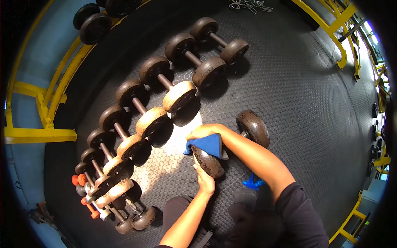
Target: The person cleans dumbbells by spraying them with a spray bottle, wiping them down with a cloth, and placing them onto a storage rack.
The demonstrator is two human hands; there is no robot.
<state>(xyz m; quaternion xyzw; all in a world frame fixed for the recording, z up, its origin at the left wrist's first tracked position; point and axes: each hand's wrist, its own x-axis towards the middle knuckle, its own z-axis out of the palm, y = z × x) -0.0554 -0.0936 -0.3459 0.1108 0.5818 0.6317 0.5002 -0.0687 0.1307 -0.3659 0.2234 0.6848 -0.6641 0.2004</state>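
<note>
A worn dark dumbbell (209, 163) lies on the floor in front of me, its far head (254, 129) to the right, with chipped paint on both ends. My left hand (204, 180) grips the rim of the near head from below. Over the top of that same head is a blue cloth (205, 144) with a grey edge, pressed there by my right hand (202, 131). My right forearm crosses above the dumbbell and hides most of its handle. The right fingertips are partly hidden by the cloth.
A curved row of dumbbells (178, 97) stands on the black rubber floor (289, 107) at left. A bottle with a blue trigger head (253, 182) is beside my right arm. Yellow racks (39, 135) border the left and right. Metal clips (250, 5) lie at the top.
</note>
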